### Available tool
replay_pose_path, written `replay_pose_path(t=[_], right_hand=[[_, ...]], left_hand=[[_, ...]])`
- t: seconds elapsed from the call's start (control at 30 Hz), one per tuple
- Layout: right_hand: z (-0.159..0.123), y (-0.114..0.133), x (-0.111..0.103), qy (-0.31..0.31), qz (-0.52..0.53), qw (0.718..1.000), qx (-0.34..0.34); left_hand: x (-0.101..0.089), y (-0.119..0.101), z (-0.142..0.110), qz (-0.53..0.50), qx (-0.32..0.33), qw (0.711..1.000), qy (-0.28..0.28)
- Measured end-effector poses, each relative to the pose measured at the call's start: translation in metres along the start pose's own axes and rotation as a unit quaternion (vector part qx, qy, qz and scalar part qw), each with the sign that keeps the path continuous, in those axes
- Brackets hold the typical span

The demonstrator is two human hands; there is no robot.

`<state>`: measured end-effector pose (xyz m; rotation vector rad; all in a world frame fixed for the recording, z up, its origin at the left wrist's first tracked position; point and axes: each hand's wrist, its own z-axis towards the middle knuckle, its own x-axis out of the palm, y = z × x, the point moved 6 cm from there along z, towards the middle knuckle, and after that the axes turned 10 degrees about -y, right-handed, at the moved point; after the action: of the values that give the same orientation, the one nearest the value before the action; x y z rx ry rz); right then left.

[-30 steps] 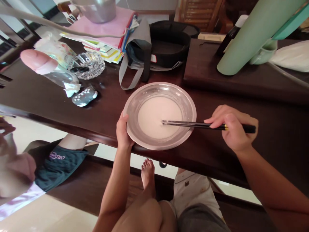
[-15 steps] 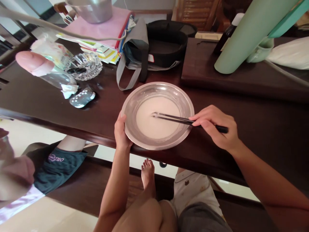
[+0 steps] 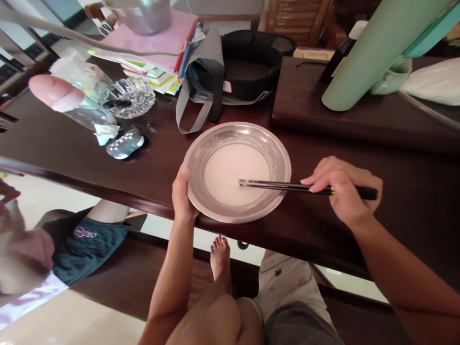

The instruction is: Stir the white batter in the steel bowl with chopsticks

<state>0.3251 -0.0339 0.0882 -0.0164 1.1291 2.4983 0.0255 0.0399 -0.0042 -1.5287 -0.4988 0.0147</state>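
A round metal basin (image 3: 196,184) rests at the front edge of the dark wooden table, with a milky white liquid (image 3: 230,165) in its bottom. My left hand (image 3: 182,195) grips the basin's left rim, thumb over the edge and the other fingers hidden beneath. In my right hand (image 3: 347,191), to the right of the basin, a pair of black chopsticks (image 3: 287,186) is held almost level. They cross the right rim, and their tips dip into the liquid near its middle.
Left on the table (image 3: 158,158) are a grey remote-like device (image 3: 125,144), a pink-topped clear bottle (image 3: 57,93) and a glass ashtray (image 3: 142,98). Behind the basin sits a grey and black bag (image 3: 212,62). A green cylinder (image 3: 373,57) leans at right. Another person (image 3: 25,244) sits at left.
The chopsticks swung left through the liquid half a second ago and are now back to the right, close to their earlier place. My left hand keeps its grip on the basin.
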Motion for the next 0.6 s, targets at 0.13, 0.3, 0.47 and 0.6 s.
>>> replay_pose_path(t=[0.13, 0.3, 0.47, 0.6], right_hand=[[-0.002, 0.001, 0.011, 0.090, -0.028, 0.996, -0.011], [0.000, -0.001, -0.002, -0.018, 0.005, 1.000, 0.007], [-0.001, 0.001, 0.007, 0.065, -0.033, 0.997, -0.008], [0.002, 0.001, -0.008, -0.051, 0.011, 0.999, 0.005]], left_hand=[[0.000, -0.001, 0.000, -0.007, 0.003, 1.000, -0.003], [0.000, 0.000, 0.000, 0.010, 0.001, 1.000, 0.003], [-0.001, 0.001, 0.000, -0.003, 0.001, 1.000, 0.001], [-0.001, 0.001, 0.000, 0.001, -0.001, 1.000, 0.006]])
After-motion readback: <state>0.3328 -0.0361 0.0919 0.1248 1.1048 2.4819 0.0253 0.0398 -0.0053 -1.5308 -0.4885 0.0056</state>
